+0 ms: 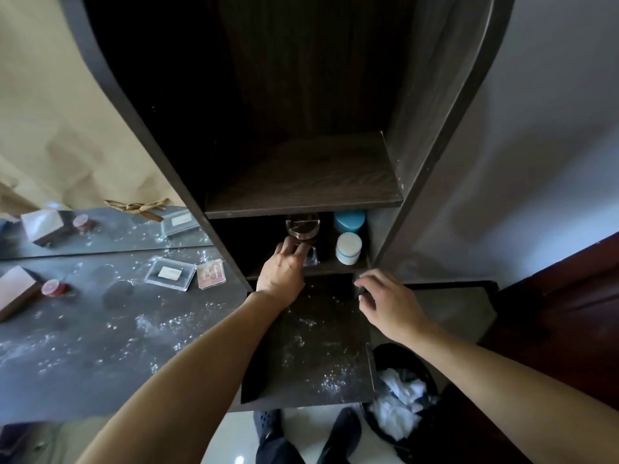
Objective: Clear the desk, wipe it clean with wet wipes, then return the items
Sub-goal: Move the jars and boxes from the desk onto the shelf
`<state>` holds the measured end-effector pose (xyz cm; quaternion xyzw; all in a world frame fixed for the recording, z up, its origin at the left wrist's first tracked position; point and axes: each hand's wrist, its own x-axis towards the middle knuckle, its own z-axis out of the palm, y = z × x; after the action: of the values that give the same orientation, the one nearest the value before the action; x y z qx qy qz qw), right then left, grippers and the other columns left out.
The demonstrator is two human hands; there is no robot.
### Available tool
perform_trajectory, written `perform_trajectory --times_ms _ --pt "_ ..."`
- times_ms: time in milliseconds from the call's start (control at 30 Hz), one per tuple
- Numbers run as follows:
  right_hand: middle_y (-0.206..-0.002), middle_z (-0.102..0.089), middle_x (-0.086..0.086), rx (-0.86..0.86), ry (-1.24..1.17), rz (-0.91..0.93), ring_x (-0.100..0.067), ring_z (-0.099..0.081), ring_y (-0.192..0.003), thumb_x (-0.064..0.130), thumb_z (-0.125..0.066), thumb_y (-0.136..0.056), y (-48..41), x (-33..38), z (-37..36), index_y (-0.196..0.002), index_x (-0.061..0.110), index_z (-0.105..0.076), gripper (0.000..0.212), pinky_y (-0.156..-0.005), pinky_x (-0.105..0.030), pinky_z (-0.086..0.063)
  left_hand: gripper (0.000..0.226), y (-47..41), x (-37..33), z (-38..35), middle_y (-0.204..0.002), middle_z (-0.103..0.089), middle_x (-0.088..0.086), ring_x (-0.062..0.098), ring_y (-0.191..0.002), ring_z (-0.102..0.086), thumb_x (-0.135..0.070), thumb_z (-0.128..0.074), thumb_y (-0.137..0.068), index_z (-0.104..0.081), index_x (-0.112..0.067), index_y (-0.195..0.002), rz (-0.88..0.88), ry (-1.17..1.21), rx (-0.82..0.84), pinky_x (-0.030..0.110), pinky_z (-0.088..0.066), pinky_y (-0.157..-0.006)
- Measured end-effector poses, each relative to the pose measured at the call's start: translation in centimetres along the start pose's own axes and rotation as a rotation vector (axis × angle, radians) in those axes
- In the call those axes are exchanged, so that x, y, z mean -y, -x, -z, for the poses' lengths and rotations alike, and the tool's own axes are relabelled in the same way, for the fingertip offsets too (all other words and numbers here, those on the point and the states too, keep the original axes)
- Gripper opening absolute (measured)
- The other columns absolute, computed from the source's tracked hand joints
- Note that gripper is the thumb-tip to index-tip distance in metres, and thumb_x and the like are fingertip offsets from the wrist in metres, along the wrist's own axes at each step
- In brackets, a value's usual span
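The dark desk top (100, 346) is speckled with white dust. My left hand (281, 269) reaches into the low shelf nook, fingers closed around the base of a round glass (302, 226) with a clear faceted foot. My right hand (385, 303) hovers over the lower dusty desk section (318, 356), fingers loosely curled, holding nothing. On the desk at left lie a clear case (170, 273), a red and gold case (211, 273), a small red jar (53, 288) and a brown box (16, 291). A white jar (348, 248) and a blue jar (349, 222) stand in the nook, right of the glass.
A mirror (100, 229) behind the desk reflects the items. The shelf board (301, 182) above the nook is bare. A black waste bin (402, 403) with crumpled white wipes stands on the floor at right. My feet show below the desk edge.
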<state>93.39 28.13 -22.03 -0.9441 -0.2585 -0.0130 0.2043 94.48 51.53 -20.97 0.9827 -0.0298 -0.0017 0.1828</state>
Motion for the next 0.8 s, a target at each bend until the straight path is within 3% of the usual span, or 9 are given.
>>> perform_trajectory --times_ms 200,333,567,800 --pt "-0.107 -0.061 0.003 0.062 -0.118 0.135 -0.017 -0.061 -0.098 0.015 -0.065 -0.081 -2.9 5.6 -2.3 -0.105 0.013 -0.065 0.023 -0.069 -0.034 -0.055 0.040 6.5 4.1 3.9 -0.118 -0.050 0.013 0.033 -0.106 -0.052 -0.006 -0.055 -0.081 -0.056 -0.010 -0.121 0.110 -0.014 -0.069 0.043 -0.053 -0.074" --pt "-0.111 -0.059 0.005 0.110 -0.153 0.233 -0.015 -0.059 -0.100 0.019 -0.062 -0.085 -4.6 11.1 -4.5 -0.108 0.014 -0.063 0.024 -0.072 -0.033 -0.053 0.030 11.7 8.1 6.2 -0.107 -0.057 0.012 0.036 -0.091 -0.059 -0.005 -0.056 -0.081 -0.060 -0.009 -0.110 0.208 -0.027 -0.096 0.043 -0.052 -0.060" --pt "-0.102 -0.065 0.003 0.177 -0.141 0.383 -0.019 -0.064 -0.092 0.017 -0.063 -0.081 -7.5 22.7 -9.0 -0.102 0.015 -0.065 0.021 -0.067 -0.034 -0.054 0.024 20.1 18.2 10.1 -0.104 -0.060 0.005 0.029 -0.089 -0.061 -0.015 -0.054 -0.086 -0.061 -0.015 -0.109 0.386 -0.048 -0.142 0.039 -0.051 -0.069" --pt "-0.100 -0.065 0.003 0.249 -0.075 0.367 -0.021 -0.064 -0.090 0.020 -0.061 -0.083 -10.3 35.1 -15.4 -0.101 0.020 -0.063 0.018 -0.070 -0.033 -0.051 0.023 28.1 30.5 13.7 -0.104 -0.058 0.005 0.028 -0.090 -0.060 -0.017 -0.053 -0.086 -0.061 -0.015 -0.107 0.470 -0.043 -0.128 0.038 -0.049 -0.069"
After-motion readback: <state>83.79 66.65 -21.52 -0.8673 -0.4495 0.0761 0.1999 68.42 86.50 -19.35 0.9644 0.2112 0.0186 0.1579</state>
